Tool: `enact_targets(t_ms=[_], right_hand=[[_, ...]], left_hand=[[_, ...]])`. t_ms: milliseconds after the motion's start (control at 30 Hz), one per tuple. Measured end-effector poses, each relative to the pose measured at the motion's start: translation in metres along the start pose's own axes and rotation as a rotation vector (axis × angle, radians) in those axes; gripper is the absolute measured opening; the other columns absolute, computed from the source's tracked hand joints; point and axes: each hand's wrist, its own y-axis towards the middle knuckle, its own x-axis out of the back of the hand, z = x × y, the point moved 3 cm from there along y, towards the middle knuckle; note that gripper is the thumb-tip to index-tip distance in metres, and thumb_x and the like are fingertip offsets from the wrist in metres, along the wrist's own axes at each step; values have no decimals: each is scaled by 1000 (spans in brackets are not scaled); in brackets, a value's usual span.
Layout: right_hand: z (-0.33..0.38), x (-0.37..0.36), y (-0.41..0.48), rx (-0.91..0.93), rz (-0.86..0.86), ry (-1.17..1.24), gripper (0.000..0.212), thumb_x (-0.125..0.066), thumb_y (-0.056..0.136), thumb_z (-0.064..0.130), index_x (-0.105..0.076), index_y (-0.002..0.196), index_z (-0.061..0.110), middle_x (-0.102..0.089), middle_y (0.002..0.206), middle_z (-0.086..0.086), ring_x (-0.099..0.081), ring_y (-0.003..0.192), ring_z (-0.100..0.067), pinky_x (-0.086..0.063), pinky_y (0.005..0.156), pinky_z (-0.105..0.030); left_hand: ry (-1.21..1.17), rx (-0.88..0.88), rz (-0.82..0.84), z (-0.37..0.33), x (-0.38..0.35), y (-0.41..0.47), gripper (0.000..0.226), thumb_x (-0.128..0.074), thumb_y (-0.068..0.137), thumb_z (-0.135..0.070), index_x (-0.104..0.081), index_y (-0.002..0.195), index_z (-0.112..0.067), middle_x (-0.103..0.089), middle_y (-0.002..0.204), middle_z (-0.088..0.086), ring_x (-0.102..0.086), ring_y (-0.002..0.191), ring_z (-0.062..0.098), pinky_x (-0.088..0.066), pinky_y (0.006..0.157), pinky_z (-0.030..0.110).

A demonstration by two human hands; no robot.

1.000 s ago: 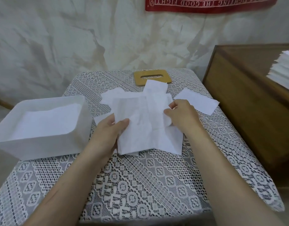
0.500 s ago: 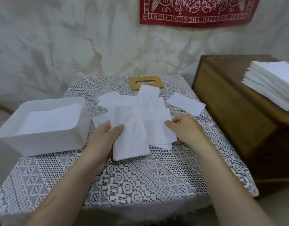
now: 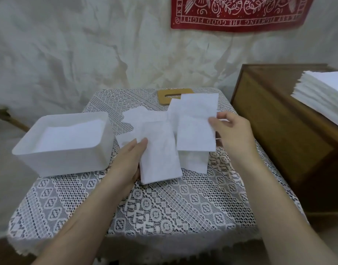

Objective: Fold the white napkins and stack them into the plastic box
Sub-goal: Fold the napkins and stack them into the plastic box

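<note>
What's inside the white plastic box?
Folded white napkins lie inside the plastic box. Only the top one shows; the count and the box floor are covered.

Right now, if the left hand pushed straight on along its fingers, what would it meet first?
The left hand holds the folded napkin; beyond it, probably the raised napkin pinched by the right hand, though depth is unclear.

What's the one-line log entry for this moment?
left hand: grips folded napkin | right hand: pinches second napkin, off the table | box: napkins inside
</note>
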Motion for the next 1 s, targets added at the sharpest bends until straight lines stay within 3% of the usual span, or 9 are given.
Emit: enact_targets(t_ms=[100, 200, 267, 333, 433, 500, 567, 700, 1000], right_hand=[[5, -5, -12, -99, 107, 188, 4, -65, 99, 14, -69, 98, 16, -76, 85, -1, -63, 59, -10, -49, 51, -21], [-4, -15, -19, -174, 237, 146, 7, -67, 97, 16, -70, 102, 13, -77, 94, -5, -67, 63, -12, -50, 52, -22], [-11, -22, -23, -191, 292, 51, 6, -66, 98, 15, -70, 99, 11, -77, 89, -4, -69, 63, -12, -51, 51, -22], [-16, -27, -24, -167, 300, -74, 8, -67, 97, 17, -70, 98, 9, -78, 84, -2, -73, 68, -15, -58, 55, -30], [-20, -30, -19, -80, 247, -250, 7, -69, 95, 26, -71, 91, 20, -77, 85, -1, -75, 82, -24, -63, 76, -49], [-20, -32, -19, -74, 229, -249, 6, -69, 95, 25, -70, 90, 22, -77, 86, -1, -74, 84, -24, -63, 75, -45], [-18, -33, -20, -100, 238, -173, 7, -66, 98, 19, -71, 95, 14, -77, 89, -5, -75, 80, -21, -62, 62, -35], [-16, -37, -24, -160, 274, -61, 9, -65, 99, 15, -70, 100, 8, -77, 91, -6, -71, 64, -8, -53, 50, -22], [-21, -49, -29, -261, 319, 28, 8, -67, 97, 16, -70, 90, 16, -74, 78, 1, -71, 65, -14, -58, 58, -30]], left_hand=[[-30, 7, 29, 0, -3, -2, 26, -52, 107, -31, -66, 124, -17, -79, 113, -3, -75, 103, 12, -57, 89, 34], [-60, 22, 64, 0, -10, -3, 27, -49, 108, -31, -65, 124, -18, -78, 115, -3, -74, 107, 13, -55, 95, 35], [-67, 30, 67, 1, -12, -2, 29, -49, 108, -33, -64, 128, -18, -77, 119, -4, -72, 112, 13, -53, 101, 37], [-60, 34, 65, 2, -14, 1, 33, -49, 108, -35, -62, 133, -18, -76, 123, -5, -70, 117, 13, -51, 105, 38], [-36, 35, 74, 4, -17, 1, 33, -49, 108, -35, -62, 133, -19, -75, 123, -7, -69, 117, 12, -52, 103, 36], [-37, 29, 79, 5, -18, 1, 31, -47, 108, -34, -63, 131, -20, -76, 121, -7, -71, 114, 10, -54, 96, 32], [-38, 24, 83, 5, -18, 0, 30, -46, 109, -34, -64, 129, -20, -77, 120, -8, -72, 112, 9, -55, 92, 30], [-38, 9, 99, 3, -20, -1, 31, -44, 109, -39, -65, 126, -22, -76, 122, -6, -71, 114, 12, -54, 101, 39], [-2, -38, 141, 4, -20, -4, 25, -51, 107, -27, -65, 127, -19, -78, 118, -1, -74, 109, 19, -60, 86, 35]])
